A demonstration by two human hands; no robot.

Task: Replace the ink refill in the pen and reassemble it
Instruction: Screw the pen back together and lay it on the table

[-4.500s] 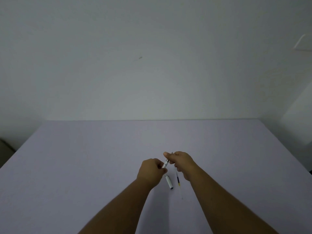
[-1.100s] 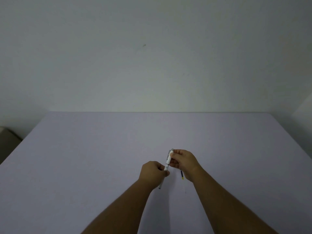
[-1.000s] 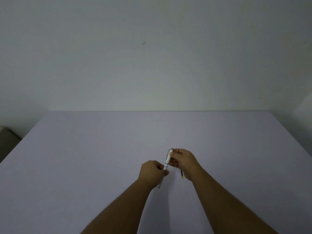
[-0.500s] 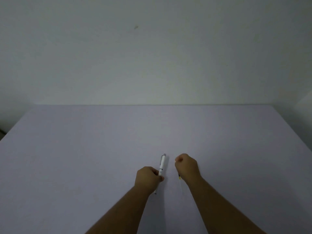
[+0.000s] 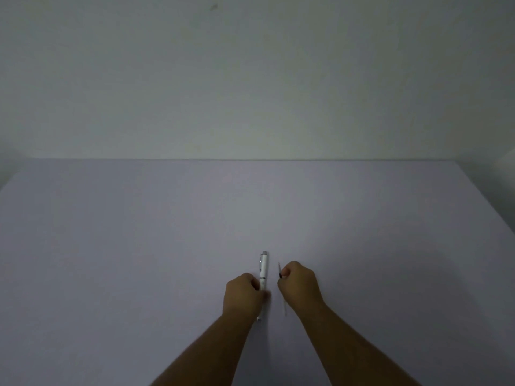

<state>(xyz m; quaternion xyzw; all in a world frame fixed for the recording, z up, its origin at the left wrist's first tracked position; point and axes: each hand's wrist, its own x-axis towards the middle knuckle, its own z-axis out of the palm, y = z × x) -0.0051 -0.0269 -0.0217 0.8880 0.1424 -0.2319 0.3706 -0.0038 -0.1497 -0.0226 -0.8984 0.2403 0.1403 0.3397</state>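
half a second back the right hand was a bare fist just right of the pen; now a thin refill (image 5: 279, 271) shows at its fingers. a second back both hands were on the pen together, up off the counter; now they are apart, each with its own thing. the camera has also tipped, so the counter's far edge sits lower in the frame than it did 4.5 s ago.

the left hand (image 5: 243, 295), low and just left of centre, is curled closed around the lower part of the pen (image 5: 263, 270). the pen is white, whole and capped, with a clip on its left side. it runs nearly straight up the frame, its grey end above the fist and a small tip poking out below the hand. whether it touches the counter (image 5: 139, 246) i cannot tell.

the right hand (image 5: 299, 286), just right of the pen and not touching it, is closed in a fist, pinching the refill near its dark upper end. the refill's pale lower length shows below the fist, beside the wrist. it lies roughly parallel to the pen.

both forearms come up from the bottom edge, converging toward the middle, backs of the hands facing the camera. the scene is dim; fine finger detail is hard to read.
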